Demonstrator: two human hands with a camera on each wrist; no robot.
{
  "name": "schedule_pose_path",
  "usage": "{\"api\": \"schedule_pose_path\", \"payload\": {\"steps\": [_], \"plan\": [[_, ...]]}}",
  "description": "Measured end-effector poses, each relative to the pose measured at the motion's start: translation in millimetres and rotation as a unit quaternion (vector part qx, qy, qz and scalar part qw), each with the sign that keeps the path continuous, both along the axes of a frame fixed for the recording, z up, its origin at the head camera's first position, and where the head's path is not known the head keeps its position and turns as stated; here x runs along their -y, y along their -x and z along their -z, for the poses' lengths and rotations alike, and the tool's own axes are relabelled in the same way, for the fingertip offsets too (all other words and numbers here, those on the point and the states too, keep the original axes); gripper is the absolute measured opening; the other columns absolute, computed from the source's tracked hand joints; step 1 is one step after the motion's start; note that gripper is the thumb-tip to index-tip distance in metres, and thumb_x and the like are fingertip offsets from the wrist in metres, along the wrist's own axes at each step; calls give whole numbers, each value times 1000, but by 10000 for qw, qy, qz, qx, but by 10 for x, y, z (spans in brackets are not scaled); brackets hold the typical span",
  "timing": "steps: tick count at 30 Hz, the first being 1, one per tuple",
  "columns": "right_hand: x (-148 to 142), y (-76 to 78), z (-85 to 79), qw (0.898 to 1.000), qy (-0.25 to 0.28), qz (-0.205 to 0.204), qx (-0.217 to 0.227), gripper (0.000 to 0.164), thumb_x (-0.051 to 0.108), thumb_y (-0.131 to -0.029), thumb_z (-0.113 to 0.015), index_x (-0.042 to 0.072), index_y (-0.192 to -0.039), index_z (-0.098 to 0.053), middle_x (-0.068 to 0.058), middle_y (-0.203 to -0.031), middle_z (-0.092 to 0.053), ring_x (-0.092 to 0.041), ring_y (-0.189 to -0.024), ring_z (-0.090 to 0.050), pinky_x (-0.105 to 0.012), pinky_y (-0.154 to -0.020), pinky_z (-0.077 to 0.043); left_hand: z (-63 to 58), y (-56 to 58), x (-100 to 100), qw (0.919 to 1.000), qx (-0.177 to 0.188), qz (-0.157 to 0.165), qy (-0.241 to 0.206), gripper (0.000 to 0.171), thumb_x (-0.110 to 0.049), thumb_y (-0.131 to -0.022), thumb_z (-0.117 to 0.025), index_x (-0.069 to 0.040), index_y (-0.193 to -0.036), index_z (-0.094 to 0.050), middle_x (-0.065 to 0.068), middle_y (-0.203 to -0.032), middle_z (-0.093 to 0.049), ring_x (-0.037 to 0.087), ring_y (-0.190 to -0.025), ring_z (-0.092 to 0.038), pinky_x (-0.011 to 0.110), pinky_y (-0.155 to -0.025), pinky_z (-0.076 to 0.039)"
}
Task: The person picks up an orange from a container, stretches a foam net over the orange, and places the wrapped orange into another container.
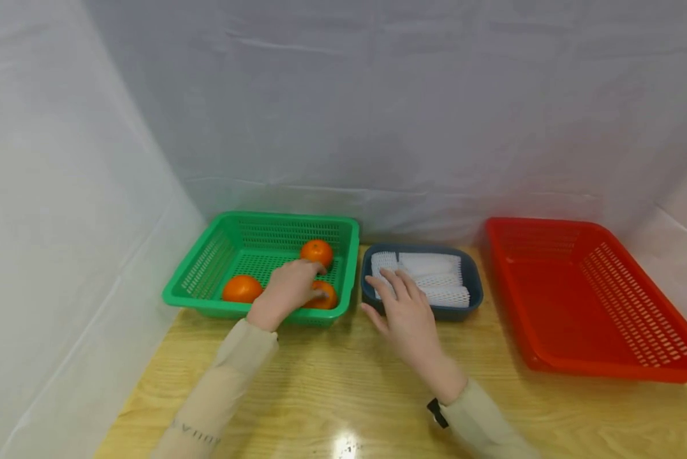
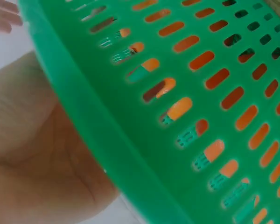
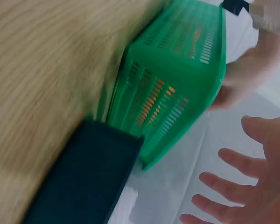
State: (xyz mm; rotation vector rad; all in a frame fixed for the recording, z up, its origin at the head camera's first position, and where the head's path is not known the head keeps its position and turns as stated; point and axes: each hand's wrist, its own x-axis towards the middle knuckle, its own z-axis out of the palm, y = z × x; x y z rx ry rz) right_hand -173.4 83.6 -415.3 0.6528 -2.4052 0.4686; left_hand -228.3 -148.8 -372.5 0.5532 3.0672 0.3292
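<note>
In the head view my left hand (image 1: 290, 288) reaches over the near rim of a green slotted basket (image 1: 205, 220). Its thumb lies across a front orange (image 1: 327, 298); its fingers reach the near side of a back orange (image 1: 317, 253). A gap shows between thumb and index finger; whether they press on the fruit is unclear. Another orange (image 1: 242, 289) sits left of that wrist. My right hand (image 1: 407, 322), fingers spread, hovers at the front of a dark blue tray (image 1: 474, 280) containing white foam mesh sleeves (image 1: 443, 296). Nothing is in its grasp in the right wrist view.
A large red slotted basket (image 1: 541, 306) stands on the right of the wooden table (image 1: 343, 382). White sheeting (image 1: 343, 115) hangs behind and on both sides. The blue tray stands between the two baskets, close to the green one.
</note>
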Motion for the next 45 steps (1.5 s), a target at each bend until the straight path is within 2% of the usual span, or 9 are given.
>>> {"api": "schedule_pose_path", "payload": {"steps": [6,10,14,18,25,32,37,41,45], "plan": [[261,42,70,9995,-102,-175,254,46,38,-95,-71,13,-133,-63,-16,-137,-60,-40,-127,-54,-56,-97,-51,32,96,-27,9957,822,-161,403,58,-40,-83,-84,-7,-127,-66,11,-118,-71,30,-99,-67,47,-84,-56],[405,62,91,9983,-170,-345,432,45,40,-98,-67,12,-134,-63,-15,-137,-60,-37,-128,-55,-53,-99,-51,64,143,-20,9917,1072,-242,661,53,-41,-86,-81,-9,-126,-66,9,-110,-71,26,-89,-65,45,-79,-55],[481,95,106,9979,-65,-463,449,44,38,-98,-67,11,-132,-64,-14,-137,-60,-34,-128,-56,-52,-95,-53,104,181,-10,9936,925,-186,617,48,-40,-88,-79,-8,-122,-67,8,-105,-71,25,-84,-63,43,-75,-54],[517,138,141,9978,29,-571,342,44,36,-97,-69,8,-131,-64,-13,-135,-61,-32,-124,-59,-51,-91,-55,105,164,43,9977,586,-209,281,59,-43,-86,-79,-5,-128,-64,11,-103,-72,25,-81,-65,41,-71,-56],[545,153,181,9986,31,-442,302,49,37,-95,-72,7,-133,-63,-11,-130,-64,-29,-118,-63,-46,-89,-57,78,60,178,9973,-294,-499,-454,76,-51,-86,-78,1,-137,-54,21,-108,-69,34,-82,-67,46,-70,-58],[555,155,172,9986,178,-373,338,54,38,-93,-74,7,-136,-61,-11,-128,-66,-29,-116,-64,-45,-87,-58,60,-75,259,9810,-770,-789,-1595,81,-45,-88,-77,-1,-147,-42,27,-129,-56,39,-97,-64,58,-84,-53],[566,154,166,9977,321,-453,377,55,36,-92,-76,5,-136,-61,-12,-128,-66,-30,-116,-64,-45,-87,-58,74,-196,269,9691,-955,-818,-2122,79,-40,-89,-76,-5,-150,-40,25,-134,-48,38,-100,-61,57,-83,-53],[561,152,158,9972,416,-427,446,59,35,-91,-77,4,-138,-59,-13,-126,-67,-30,-115,-65,-43,-88,-58,117,-270,247,9521,-1080,-662,-2783,75,-33,-88,-78,-5,-147,-40,22,-137,-48,36,-105,-59,53,-82,-54],[546,167,156,9964,486,-374,581,65,34,-89,-80,4,-141,-56,-13,-125,-67,-31,-115,-65,-43,-89,-58,173,-312,201,9341,-929,-487,-3413,78,-25,-87,-80,-5,-145,-32,21,-140,-47,36,-111,-58,52,-84,-55]]}}
